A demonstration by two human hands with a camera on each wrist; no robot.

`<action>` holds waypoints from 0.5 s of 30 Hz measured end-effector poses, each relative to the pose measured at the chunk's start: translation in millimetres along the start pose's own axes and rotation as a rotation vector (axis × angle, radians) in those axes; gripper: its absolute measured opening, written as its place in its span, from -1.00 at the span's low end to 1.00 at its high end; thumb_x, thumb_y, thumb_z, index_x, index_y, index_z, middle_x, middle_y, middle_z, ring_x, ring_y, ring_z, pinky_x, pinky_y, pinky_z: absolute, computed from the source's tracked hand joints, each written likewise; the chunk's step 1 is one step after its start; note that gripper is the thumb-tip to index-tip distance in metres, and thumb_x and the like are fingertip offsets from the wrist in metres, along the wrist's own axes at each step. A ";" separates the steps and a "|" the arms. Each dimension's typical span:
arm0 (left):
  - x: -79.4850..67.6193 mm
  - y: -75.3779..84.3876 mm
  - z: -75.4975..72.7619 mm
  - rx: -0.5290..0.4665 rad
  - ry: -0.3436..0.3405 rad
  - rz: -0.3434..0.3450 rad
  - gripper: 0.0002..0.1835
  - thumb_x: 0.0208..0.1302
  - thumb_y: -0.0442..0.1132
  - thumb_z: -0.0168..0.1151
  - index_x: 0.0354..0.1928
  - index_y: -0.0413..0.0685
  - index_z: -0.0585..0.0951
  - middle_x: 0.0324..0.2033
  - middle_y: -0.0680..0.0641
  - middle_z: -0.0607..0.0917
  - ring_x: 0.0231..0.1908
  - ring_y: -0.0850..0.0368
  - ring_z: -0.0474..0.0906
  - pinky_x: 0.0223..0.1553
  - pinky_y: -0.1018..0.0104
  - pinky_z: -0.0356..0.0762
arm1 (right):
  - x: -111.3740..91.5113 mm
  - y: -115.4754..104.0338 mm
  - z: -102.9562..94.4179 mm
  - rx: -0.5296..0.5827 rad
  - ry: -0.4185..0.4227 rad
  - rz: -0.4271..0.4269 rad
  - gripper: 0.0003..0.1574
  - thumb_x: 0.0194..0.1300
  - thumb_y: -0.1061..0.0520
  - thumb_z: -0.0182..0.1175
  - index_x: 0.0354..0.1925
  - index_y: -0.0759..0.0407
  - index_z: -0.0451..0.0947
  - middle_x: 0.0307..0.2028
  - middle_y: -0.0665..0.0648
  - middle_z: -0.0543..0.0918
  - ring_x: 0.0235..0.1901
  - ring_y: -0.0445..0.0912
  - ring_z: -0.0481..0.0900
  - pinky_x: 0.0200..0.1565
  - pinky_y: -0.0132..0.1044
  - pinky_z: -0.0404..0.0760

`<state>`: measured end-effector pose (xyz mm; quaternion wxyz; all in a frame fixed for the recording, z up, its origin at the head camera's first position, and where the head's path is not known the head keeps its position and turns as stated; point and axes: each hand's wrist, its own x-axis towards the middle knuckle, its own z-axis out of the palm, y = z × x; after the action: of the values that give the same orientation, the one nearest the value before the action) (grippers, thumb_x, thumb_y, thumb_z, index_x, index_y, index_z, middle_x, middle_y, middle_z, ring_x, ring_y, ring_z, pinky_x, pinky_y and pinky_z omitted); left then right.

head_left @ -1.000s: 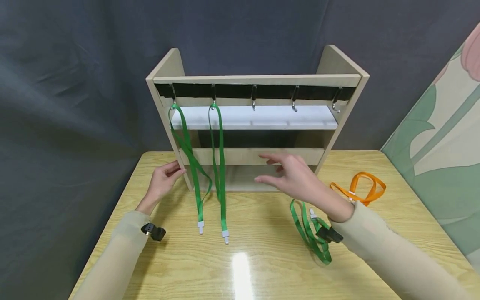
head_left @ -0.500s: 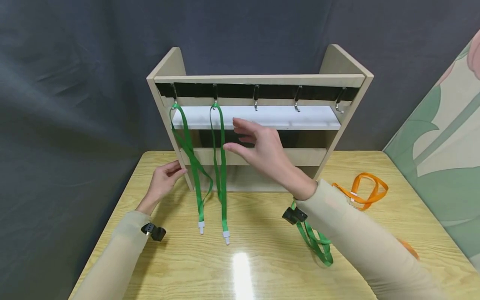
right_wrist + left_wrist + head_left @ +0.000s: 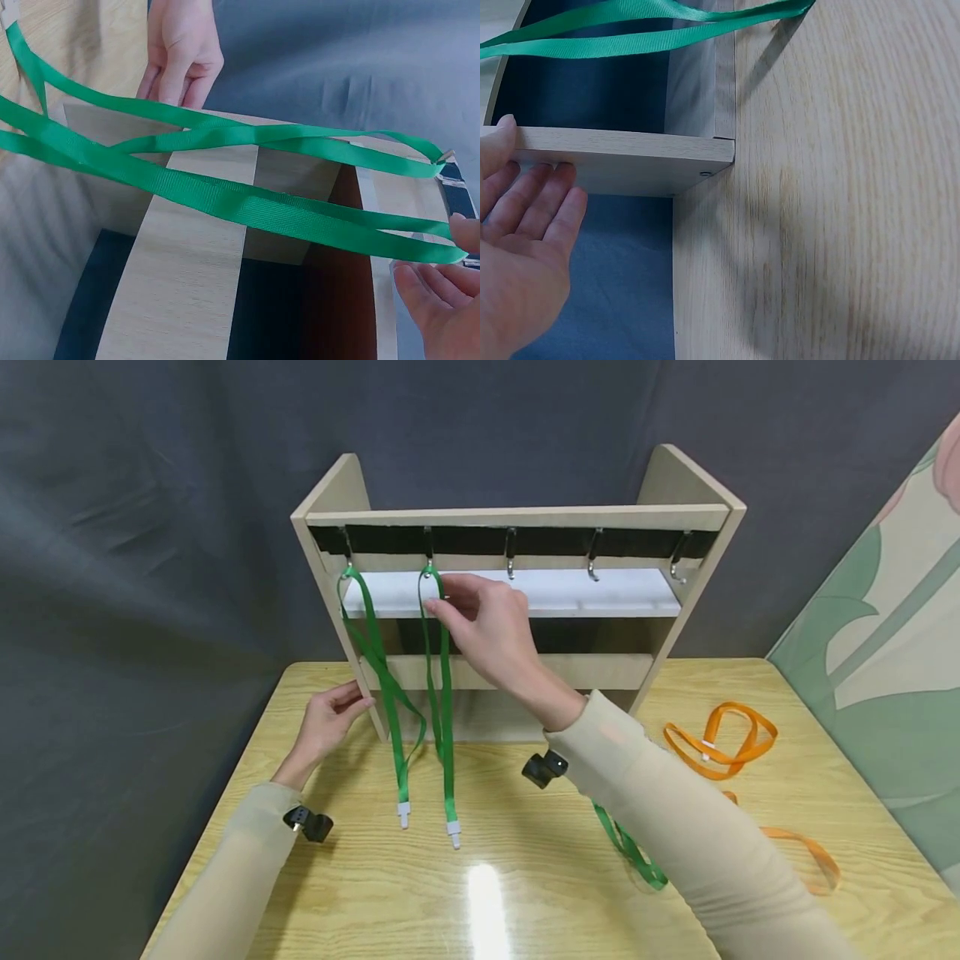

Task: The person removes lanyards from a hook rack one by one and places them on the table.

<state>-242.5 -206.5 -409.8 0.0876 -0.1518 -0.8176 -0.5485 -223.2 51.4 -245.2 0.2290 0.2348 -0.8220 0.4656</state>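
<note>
A wooden rack [image 3: 652, 517] with a row of metal hooks stands on the table. My left hand [image 3: 324, 722] holds its left side panel low down, with the thumb at the front edge and fingers along the outer face [image 3: 630, 169]. Green lanyards hang from the two leftmost hooks: the first lanyard [image 3: 386, 681] is crossed over itself, the second lanyard [image 3: 447, 735] hangs straighter. White clips dangle at their lower ends. My right hand [image 3: 491, 622] pinches the second lanyard just under its hook, thumb in front of the strap and fingers behind [image 3: 420, 289].
Three hooks to the right, such as the middle hook [image 3: 511, 564], carry nothing. On the table's right lie a green lanyard [image 3: 637, 860], partly hidden by my right sleeve, an orange lanyard [image 3: 738, 760] and another orange strap [image 3: 813, 852]. A dark curtain [image 3: 510, 435] hangs behind.
My right hand has moved left and up from in front of the rack's lower board to the second lanyard, its fingers closing in on the strap. The left hand has stayed put.
</note>
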 end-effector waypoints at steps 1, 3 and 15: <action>1.3 -4.6 0.3 0.000 0.000 0.001 -0.61 0.31 -0.40 0.20 0.15 -0.40 0.50 -0.01 -0.35 0.59 -0.07 -0.22 0.57 -0.20 0.54 0.51 | 1.2 -0.9 1.0 -0.005 0.009 -0.003 -0.62 0.27 0.09 0.30 0.01 0.24 0.62 -0.18 0.10 0.71 -0.27 -0.29 0.64 -0.23 -0.50 0.56; 3.5 -13.9 0.5 0.001 0.003 0.003 -0.60 0.32 -0.37 0.21 0.16 -0.37 0.51 -0.01 -0.33 0.60 -0.06 -0.19 0.57 -0.19 0.53 0.51 | 3.2 -2.6 2.3 -0.013 0.027 -0.004 -0.66 0.28 0.09 0.29 -0.02 0.23 0.64 -0.21 0.07 0.72 -0.30 -0.31 0.64 -0.24 -0.50 0.56; 5.9 -28.1 1.0 0.010 0.025 -0.003 -0.59 0.30 -0.26 0.25 0.16 -0.26 0.55 -0.01 -0.24 0.63 -0.08 -0.03 0.60 -0.16 0.47 0.54 | 0.9 -9.2 -1.1 0.065 0.079 0.028 -0.71 0.26 0.12 0.31 -0.10 0.26 0.68 -0.28 0.04 0.73 -0.36 -0.36 0.62 -0.29 -0.47 0.58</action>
<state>-257.7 -214.6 -432.9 0.0976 -0.1431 -0.8194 -0.5463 -218.2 48.0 -238.1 0.2468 0.2119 -0.8000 0.5041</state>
